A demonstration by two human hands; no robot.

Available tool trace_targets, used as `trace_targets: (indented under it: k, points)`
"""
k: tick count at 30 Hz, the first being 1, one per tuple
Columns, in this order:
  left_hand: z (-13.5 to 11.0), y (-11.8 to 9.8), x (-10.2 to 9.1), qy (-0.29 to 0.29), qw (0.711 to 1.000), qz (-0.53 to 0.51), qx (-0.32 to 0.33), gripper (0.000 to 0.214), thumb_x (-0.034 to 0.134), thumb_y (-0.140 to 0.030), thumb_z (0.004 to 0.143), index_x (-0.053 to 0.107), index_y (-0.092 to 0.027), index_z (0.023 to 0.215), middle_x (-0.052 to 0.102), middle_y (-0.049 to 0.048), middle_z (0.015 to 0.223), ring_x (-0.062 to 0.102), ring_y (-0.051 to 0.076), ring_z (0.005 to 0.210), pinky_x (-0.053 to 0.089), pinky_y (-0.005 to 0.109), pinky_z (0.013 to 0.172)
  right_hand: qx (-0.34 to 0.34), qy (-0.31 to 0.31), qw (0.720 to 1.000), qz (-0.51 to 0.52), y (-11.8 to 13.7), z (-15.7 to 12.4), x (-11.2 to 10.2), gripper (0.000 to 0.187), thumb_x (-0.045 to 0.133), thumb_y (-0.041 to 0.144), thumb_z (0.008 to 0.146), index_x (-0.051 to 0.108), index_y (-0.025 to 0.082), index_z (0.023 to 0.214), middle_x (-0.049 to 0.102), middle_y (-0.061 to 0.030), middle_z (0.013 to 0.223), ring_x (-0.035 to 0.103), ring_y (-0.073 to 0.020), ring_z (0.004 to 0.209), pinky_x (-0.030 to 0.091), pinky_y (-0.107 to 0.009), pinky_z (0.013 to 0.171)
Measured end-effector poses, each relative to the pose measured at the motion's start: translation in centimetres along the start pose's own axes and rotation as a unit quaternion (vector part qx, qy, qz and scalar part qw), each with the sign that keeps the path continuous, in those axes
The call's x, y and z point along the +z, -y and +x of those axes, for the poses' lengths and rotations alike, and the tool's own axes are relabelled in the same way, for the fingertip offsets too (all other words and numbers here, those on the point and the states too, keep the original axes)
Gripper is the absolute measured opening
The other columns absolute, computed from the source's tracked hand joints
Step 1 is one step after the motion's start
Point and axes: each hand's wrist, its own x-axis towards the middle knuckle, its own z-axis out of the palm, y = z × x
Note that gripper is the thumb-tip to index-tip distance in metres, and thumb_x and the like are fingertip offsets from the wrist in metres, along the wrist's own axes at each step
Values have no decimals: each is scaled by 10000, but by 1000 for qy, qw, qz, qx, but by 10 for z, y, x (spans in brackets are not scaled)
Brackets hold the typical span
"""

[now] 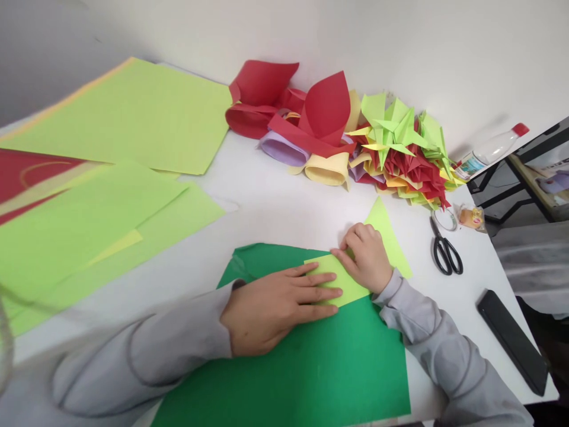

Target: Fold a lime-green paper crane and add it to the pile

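Note:
A light green sheet of paper [351,289] lies folded over a large dark green sheet [293,379]. My left hand [284,299] rests flat on the folded paper with its fingers spread. At the paper's upper edge, my right hand [363,255] is closed, its fingers curled and pressed together on the paper. A pointed light green piece [386,231] shows beyond the right hand; whether it belongs to the same sheet is hidden.
Large light green sheets [146,118] cover the left side. Curled red paper shapes [326,110] and folded green paper stars [393,127] stand along the wall. Black scissors [447,255], a tape roll [444,219], a wrapped snack [471,217], a bottle [491,148] and a black case [511,341] lie right.

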Motion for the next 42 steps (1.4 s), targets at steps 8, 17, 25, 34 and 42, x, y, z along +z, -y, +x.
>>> trace_targets:
  k: [8, 17, 25, 34, 42]
  points:
    - [4, -15, -6, -20, 999, 31, -13, 465, 443, -110, 812, 549, -230, 1248, 547, 21, 1363, 364, 206, 1353, 201, 445, 1168, 15, 22, 1000, -1, 4, 2, -4, 257, 515, 403, 913, 581, 189, 787, 553, -47, 866, 456, -200, 828, 305, -328, 704]
    - [7, -32, -8, -83, 995, 50, -11, 312, 471, -137, 821, 659, -161, 1069, 699, 32, 1118, 529, 188, 1181, 241, 380, 1166, 24, 44, 999, -19, 4, 1, -4, 270, 506, 421, 918, 598, 183, 829, 567, -59, 929, 452, -203, 843, 296, -330, 696]
    - [22, -37, 6, -123, 981, 145, 30, 210, 472, -164, 865, 682, -170, 864, 726, 49, 909, 601, 197, 920, 374, 409, 1033, 24, 51, 998, -42, 8, 3, -3, 268, 491, 396, 925, 609, 161, 876, 577, -96, 956, 451, -236, 866, 324, -360, 726]
    - [54, -33, 19, 5, 974, 224, 32, 466, 449, -423, 905, 558, -133, 1253, 616, 94, 1260, 556, 229, 1007, 391, 384, 849, 45, 30, 998, -16, 5, 4, -4, 294, 366, 302, 981, 606, 151, 903, 591, -89, 941, 464, -221, 853, 349, -354, 755]
    - [55, -33, 16, 18, 973, 230, 31, 474, 429, -447, 915, 560, -150, 1261, 630, 63, 1251, 536, 227, 966, 350, 379, 827, 43, 34, 998, -29, 7, 3, -4, 301, 374, 305, 977, 618, 144, 903, 595, -91, 947, 464, -231, 859, 343, -357, 742]
